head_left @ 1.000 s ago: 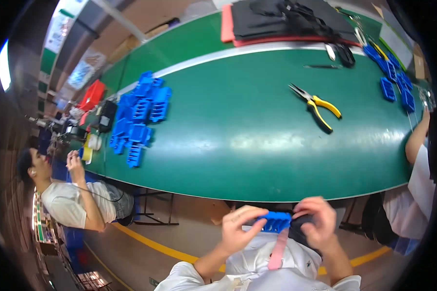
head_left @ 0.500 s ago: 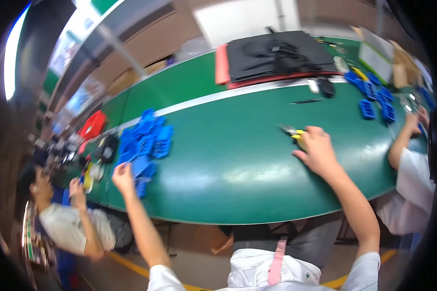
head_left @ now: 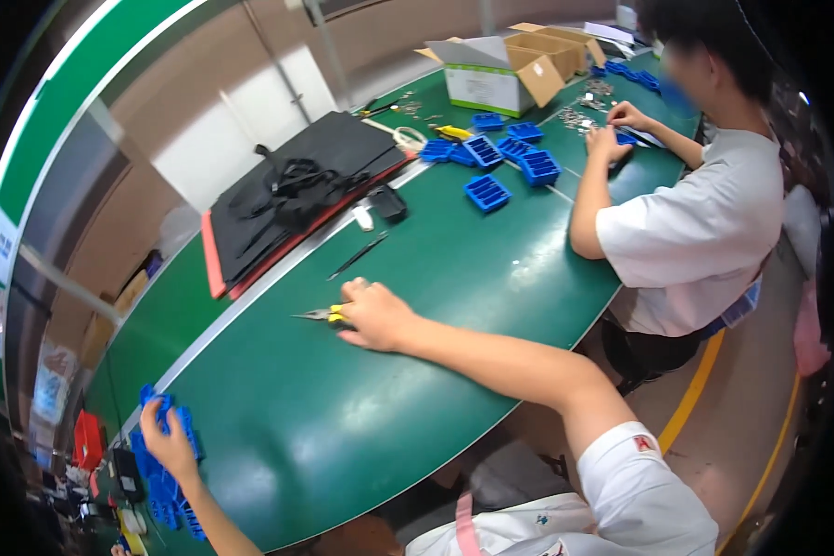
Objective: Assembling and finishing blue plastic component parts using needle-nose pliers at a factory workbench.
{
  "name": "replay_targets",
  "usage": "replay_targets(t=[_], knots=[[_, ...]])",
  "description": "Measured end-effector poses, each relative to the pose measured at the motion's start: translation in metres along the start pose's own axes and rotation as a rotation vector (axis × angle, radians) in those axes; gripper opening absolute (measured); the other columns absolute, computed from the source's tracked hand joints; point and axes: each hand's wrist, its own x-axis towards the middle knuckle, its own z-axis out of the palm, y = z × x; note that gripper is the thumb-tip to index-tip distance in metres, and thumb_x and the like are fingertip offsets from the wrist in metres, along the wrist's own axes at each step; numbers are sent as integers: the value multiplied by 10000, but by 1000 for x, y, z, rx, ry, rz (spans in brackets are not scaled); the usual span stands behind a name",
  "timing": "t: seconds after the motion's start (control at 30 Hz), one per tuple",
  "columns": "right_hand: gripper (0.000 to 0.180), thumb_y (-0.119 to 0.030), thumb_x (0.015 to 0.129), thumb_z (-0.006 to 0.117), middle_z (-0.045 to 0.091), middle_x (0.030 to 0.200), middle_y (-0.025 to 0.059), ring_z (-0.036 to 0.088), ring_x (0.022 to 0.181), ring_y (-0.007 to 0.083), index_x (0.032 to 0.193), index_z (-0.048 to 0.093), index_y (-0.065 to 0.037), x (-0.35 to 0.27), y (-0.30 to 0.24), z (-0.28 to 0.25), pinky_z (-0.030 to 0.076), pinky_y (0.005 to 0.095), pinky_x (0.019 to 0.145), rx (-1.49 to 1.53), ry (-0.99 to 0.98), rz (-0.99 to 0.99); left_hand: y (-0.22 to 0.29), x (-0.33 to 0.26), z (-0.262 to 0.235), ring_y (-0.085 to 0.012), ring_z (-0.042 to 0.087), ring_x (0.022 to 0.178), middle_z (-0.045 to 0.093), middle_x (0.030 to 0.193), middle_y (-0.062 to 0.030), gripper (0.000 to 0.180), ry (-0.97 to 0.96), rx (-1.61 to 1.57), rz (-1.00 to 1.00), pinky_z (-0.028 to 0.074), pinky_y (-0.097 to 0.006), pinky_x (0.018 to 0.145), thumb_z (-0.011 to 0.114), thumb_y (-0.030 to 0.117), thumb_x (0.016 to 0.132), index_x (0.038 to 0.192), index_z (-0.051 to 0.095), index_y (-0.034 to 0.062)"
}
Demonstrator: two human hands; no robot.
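My right hand rests on the green table, its fingers closed round the handles of the needle-nose pliers. Their grey jaws point left, and yellow and black grips show beside my fingers. At the table's left end, my left hand is held over a pile of blue plastic trays. Its thumb and fingers are apart, with nothing visible between them. The hand partly hides the pile.
Black tweezers lie beyond my right hand. Behind are a black mat with straps, blue divided trays and a carton. A co-worker sits at the right, handling small parts. A red bin stands far left.
The view has swung to the right, showing more of the co-worker there. My left hand's fingers, pinched together before, have spread. My right hand stays at the pliers.
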Motion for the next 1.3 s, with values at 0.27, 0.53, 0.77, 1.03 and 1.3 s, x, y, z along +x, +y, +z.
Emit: replay_targets(t=[0.27,0.53,0.77,1.03,1.3], knots=[[208,-285,782,686,584,1039,83,506,1064,275,881,672,-102,-12,14,35,410,409,838,-13,147,-114,371,-38,238,-404,481,1206,503,1300,-220,456,-552,-411,666,423,-452,1004,743,162,767,1165,583,8],[177,-227,787,717,595,1037,87,515,1085,267,860,700,-68,-11,15,-20,409,391,860,54,-228,22,496,-37,364,-346,557,1135,587,1173,-198,658,-827,-123,681,471,-469,929,720,236,806,1357,447,3],[234,-256,774,675,592,1025,146,538,1063,301,871,694,-43,0,16,0,434,427,855,-41,-106,103,451,-21,295,-344,624,946,641,1029,-134,282,-697,-456,673,517,-410,805,609,47,762,1032,692,55],[207,-169,747,720,600,925,178,590,927,361,821,654,13,-5,14,-25,508,466,795,133,13,269,233,-15,138,-211,665,887,688,997,-161,288,-602,-797,-261,524,-314,819,711,9,771,1040,658,-78],[266,-233,827,693,588,717,112,576,675,185,793,619,20,0,-36,-50,435,362,638,697,-314,487,136,-50,139,-141,633,842,677,970,-108,365,-366,-701,-319,514,-274,778,759,71,757,1081,652,-62]])
